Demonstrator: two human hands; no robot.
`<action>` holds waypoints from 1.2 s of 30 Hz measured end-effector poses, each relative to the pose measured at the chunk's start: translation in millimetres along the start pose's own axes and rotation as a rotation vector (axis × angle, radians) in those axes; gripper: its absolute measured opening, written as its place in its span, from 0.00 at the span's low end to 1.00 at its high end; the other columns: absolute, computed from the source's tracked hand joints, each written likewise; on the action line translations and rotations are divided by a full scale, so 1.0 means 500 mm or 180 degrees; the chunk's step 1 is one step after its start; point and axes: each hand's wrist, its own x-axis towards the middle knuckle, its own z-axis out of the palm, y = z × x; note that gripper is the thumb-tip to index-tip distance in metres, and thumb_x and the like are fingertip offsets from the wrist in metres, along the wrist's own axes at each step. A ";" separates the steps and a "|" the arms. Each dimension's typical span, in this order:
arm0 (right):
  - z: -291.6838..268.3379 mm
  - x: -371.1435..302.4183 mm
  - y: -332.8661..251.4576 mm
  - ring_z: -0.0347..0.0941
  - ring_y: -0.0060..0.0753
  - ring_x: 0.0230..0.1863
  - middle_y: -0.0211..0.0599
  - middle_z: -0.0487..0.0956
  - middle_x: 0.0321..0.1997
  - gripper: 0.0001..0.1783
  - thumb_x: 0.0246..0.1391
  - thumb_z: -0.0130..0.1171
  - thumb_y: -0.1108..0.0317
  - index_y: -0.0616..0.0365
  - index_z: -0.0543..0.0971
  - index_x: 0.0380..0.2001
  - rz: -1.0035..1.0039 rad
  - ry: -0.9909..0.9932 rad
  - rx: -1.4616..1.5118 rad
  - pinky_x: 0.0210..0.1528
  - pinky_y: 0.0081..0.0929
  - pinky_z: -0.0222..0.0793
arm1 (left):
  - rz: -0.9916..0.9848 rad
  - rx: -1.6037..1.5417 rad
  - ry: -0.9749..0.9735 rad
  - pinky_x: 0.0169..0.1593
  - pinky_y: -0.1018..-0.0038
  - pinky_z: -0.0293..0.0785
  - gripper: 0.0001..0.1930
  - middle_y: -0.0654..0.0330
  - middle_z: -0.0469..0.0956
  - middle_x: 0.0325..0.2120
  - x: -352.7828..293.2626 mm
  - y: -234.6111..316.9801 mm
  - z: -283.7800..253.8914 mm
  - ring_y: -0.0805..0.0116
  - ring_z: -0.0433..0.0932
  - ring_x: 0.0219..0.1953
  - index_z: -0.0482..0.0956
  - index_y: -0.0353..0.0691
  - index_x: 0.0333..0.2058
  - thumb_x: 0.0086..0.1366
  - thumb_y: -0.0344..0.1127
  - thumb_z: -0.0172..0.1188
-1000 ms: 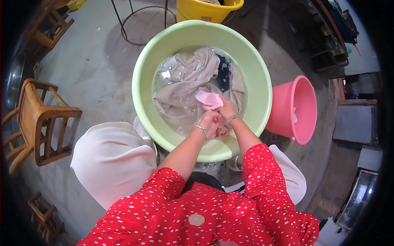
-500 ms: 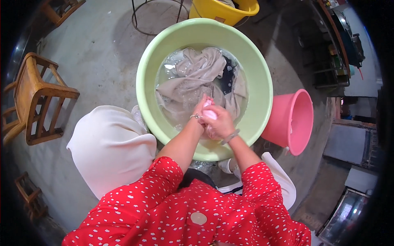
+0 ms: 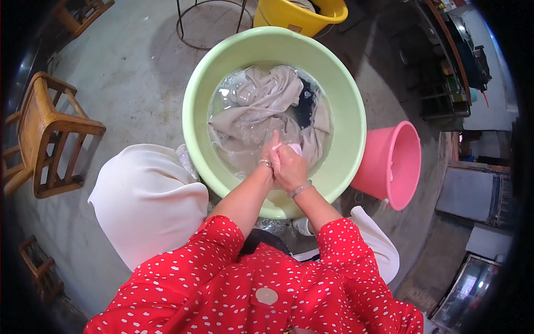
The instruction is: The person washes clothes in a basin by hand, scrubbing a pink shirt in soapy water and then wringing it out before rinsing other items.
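1. A small pink cloth [image 3: 293, 148] is pinched between the left hand [image 3: 272, 153] and right hand [image 3: 290, 167], pressed together for rubbing.
2. It is held over the green basin [image 3: 356, 106], at its 6 o'clock rim, so drips fall into the water.
3. Grey laundry [image 3: 261, 106] is left soaking beyond.

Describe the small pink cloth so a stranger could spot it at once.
Start at the large pale green plastic basin of soapy water on the concrete floor. At its near side, the left hand and right hand press together around a small pink cloth. It is the only pink piece; the other laundry is beige cloth and a dark garment.
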 end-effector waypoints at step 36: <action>0.188 -0.060 0.292 0.72 0.36 0.27 0.45 0.75 0.34 0.28 0.29 0.51 0.77 0.61 0.73 0.43 0.3621 0.0073 0.2527 0.27 0.25 0.67 | 0.0504 0.1518 0.2617 0.30 0.69 0.68 0.13 0.59 0.75 0.26 0.001 0.063 -0.077 0.64 0.73 0.27 0.74 0.28 0.32 0.55 0.35 0.49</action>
